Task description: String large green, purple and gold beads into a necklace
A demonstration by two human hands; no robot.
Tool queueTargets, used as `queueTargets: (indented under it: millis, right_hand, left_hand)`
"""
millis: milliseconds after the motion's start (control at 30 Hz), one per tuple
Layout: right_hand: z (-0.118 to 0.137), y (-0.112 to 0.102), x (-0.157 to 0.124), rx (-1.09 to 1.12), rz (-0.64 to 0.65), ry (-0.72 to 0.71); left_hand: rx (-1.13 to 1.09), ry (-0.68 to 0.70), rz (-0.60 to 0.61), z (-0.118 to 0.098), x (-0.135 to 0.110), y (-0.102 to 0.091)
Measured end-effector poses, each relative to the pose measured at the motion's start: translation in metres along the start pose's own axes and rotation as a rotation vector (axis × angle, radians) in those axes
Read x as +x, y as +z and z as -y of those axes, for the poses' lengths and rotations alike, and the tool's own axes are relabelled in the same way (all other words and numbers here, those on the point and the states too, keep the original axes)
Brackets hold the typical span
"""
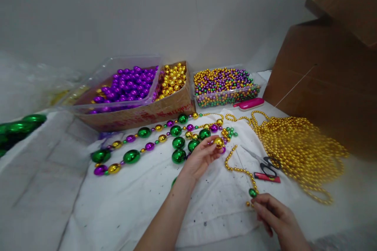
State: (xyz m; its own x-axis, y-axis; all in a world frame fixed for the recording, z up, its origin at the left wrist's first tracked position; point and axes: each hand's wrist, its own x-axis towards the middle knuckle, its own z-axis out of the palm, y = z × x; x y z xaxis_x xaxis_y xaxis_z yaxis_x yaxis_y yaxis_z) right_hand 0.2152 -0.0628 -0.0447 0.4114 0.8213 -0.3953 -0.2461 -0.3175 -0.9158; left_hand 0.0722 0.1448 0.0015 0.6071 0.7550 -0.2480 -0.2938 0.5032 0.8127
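Note:
My left hand (201,159) reaches over a white cloth (141,204) and pinches a gold bead (218,141) at the end of a long strand of green, purple and gold beads (138,149). My right hand (272,213) is closed at the near right on the end of a thin gold bead string (238,168), with a small green bead (252,192) at its fingertips. Loose green beads (179,150) lie just left of my left hand.
A cardboard box (147,113) holds purple beads (129,84) in a clear tub and gold beads (173,78). A clear tub of small mixed beads (224,84), a pink tool (249,104), scissors (265,164), a gold bead heap (297,149) and a large carton (324,78) lie right.

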Motion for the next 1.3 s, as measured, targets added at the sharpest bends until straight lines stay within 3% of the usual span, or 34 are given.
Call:
queueTargets:
  millis: [133, 467, 733, 867, 1000, 1200, 1300]
  right_hand:
    - [0.004, 0.004, -0.01, -0.096, 0.028, 0.012]
    - [0.01, 0.009, -0.022, -0.203, 0.032, -0.05]
    - [0.004, 0.003, -0.015, -0.251, 0.052, -0.089]
    - [0.001, -0.002, -0.01, -0.301, 0.132, -0.055]
    - [-0.006, -0.007, -0.005, -0.32, 0.084, -0.096]
    - [-0.015, -0.021, 0.005, -0.374, 0.241, -0.069]
    - [-0.019, -0.019, 0.005, -0.337, 0.164, -0.116]
  left_hand:
    - [-0.246, -0.042, -0.038, 0.012, -0.016, -0.005]
    - [-0.305, -0.021, -0.048, 0.019, -0.024, -0.012]
    - [-0.121, 0.008, -0.027, 0.02, -0.029, -0.01]
    - [-0.011, 0.029, -0.01, 0.024, -0.031, -0.007]
    - [0.041, 0.037, 0.006, 0.028, -0.031, -0.004]
    - [0.085, 0.094, 0.045, 0.025, -0.035, 0.001]
    - [0.114, 0.096, 0.045, 0.022, -0.039, 0.005]
